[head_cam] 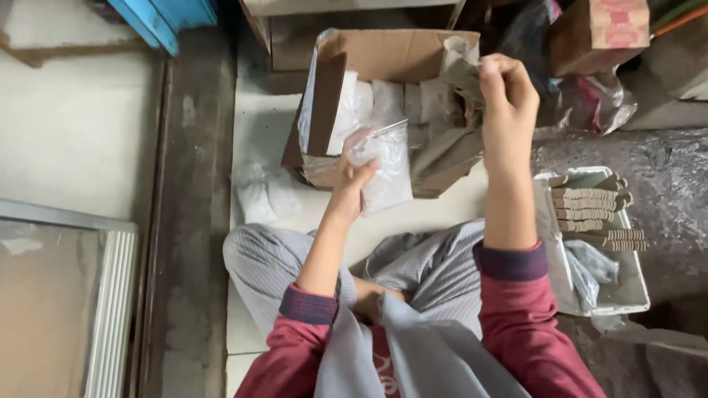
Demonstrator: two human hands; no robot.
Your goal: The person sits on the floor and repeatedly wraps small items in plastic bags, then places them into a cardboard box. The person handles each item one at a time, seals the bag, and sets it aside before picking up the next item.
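My left hand [352,179] grips a small clear plastic bag [385,166] of white material, held in front of an open cardboard box [383,55]. My right hand [507,92] is raised higher at the box's right side, its fingers pinched on a flat grey-brown folded piece [463,74]. Inside the box lie several white packets [369,103] and more grey-brown folded pieces [442,151]. I sit cross-legged on the floor in striped grey trousers and red sleeves.
A white tray [630,291] at my right holds a stack of flat brown folded cartons [590,206]. Another white bag [258,195] lies on the floor left of the box. A brown carton [601,33] and crumpled plastic [597,99] stand at the back right. A dark floor strip [184,221] runs on the left.
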